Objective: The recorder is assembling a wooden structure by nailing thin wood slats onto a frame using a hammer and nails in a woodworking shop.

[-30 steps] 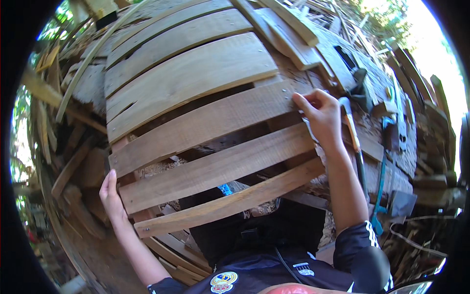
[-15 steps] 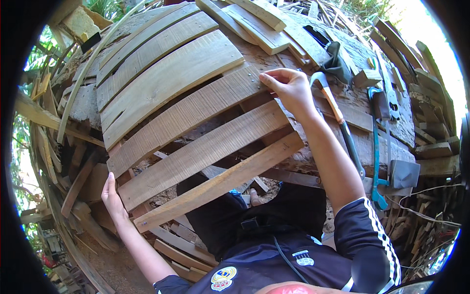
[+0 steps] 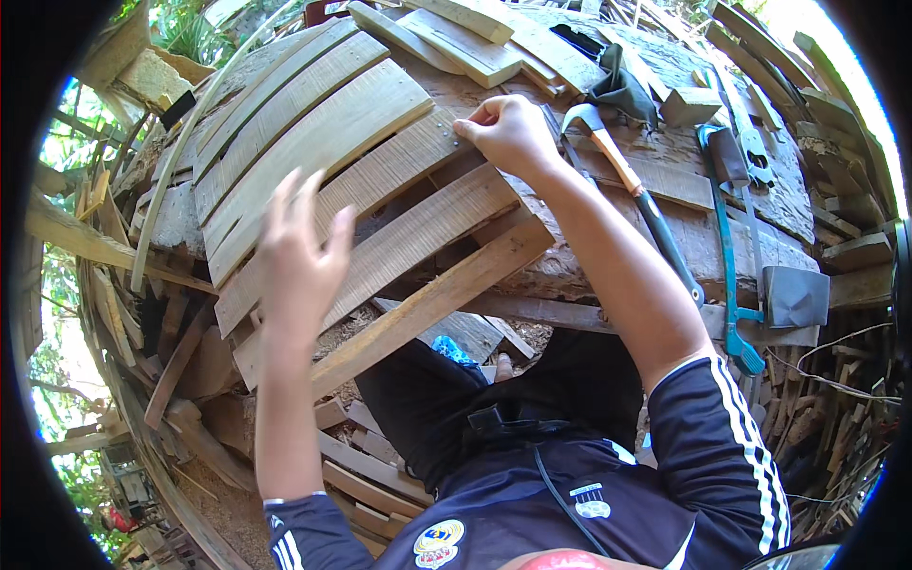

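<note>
A slatted wooden panel (image 3: 408, 249) of several flat boards nailed across rails lies aslant over a heavy timber bench (image 3: 608, 252), its near end above my legs. Small nail heads dot the board ends. My right hand (image 3: 513, 138) pinches the right edge of the panel at one board's end; its fingertips are partly hidden. Above the panel's left part hovers my left hand (image 3: 306, 242), blurred a little, fingers spread and holding nothing. Right of the panel lie a hammer (image 3: 627, 171) with a wood and black handle and a teal-handled saw (image 3: 724, 218).
Loose planks (image 3: 465, 43) are stacked at the bench's far side, beside a dark cloth-like thing (image 3: 622, 95). A small wood block (image 3: 692, 106) and a grey metal blade (image 3: 796, 296) lie to the right. Scrap wood piles (image 3: 841, 180) flank both sides.
My left hand has let go of the panel's left edge and risen rightward over the boards, fingers spreading. My right hand stays at the right edge. The view has shifted somewhat.
</note>
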Tool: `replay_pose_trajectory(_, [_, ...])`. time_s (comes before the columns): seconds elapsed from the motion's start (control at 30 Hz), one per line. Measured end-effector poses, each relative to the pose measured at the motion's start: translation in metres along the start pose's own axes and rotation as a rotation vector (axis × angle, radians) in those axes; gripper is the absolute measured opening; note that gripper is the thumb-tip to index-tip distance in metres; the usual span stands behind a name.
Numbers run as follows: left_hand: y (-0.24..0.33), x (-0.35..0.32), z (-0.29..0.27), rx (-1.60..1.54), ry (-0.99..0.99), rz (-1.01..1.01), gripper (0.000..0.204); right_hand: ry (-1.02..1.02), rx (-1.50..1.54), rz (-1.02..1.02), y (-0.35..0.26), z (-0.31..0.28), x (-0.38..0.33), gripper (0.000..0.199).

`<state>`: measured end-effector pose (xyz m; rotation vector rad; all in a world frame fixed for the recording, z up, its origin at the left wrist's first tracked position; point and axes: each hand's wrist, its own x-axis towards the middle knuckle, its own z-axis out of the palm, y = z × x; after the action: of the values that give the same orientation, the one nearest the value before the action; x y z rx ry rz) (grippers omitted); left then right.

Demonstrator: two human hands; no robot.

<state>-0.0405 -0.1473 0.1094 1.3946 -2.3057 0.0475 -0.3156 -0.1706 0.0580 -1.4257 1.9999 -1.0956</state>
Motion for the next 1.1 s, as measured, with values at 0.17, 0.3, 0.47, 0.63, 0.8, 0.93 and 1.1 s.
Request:
replay_pose_trajectory(0.17, [0.038,0.045,0.07,0.273,-0.109,0.012,0.065,0.016,-0.038,-0.012,0.0,0.003,-0.001,0.027])
replay_pose_trajectory(0.3, [0.037,0.055,0.088,0.204,-0.37,-0.106,0.075,0.092,-0.075,-0.241,0.017,-0.001,-0.002,0.041])
replay_pose_trajectory(0.47, [0.023,0.055,0.09,0.145,-0.369,-0.097,0.076,0.203,-0.256,-0.367,0.02,-0.074,-0.059,0.042])
replay_pose_trajectory(0.63, [0.027,0.058,0.097,0.179,-0.351,-0.1,0.078,0.243,-0.716,-0.113,0.102,-0.115,-0.09,0.045])
replay_pose_trajectory(0.8, [0.012,0.065,0.098,0.25,-0.294,-0.021,0.094,0.232,-0.768,-0.153,0.111,-0.113,-0.081,0.043])
replay_pose_trajectory(0.93, [0.053,0.056,0.059,0.118,-0.435,-0.145,0.084,0.113,-0.768,-0.206,0.116,-0.123,-0.066,0.044])
replay_pose_trajectory(1.1, [0.055,0.052,0.058,0.117,-0.434,-0.142,0.083,0.109,-0.507,-0.312,0.089,-0.131,-0.082,0.041])
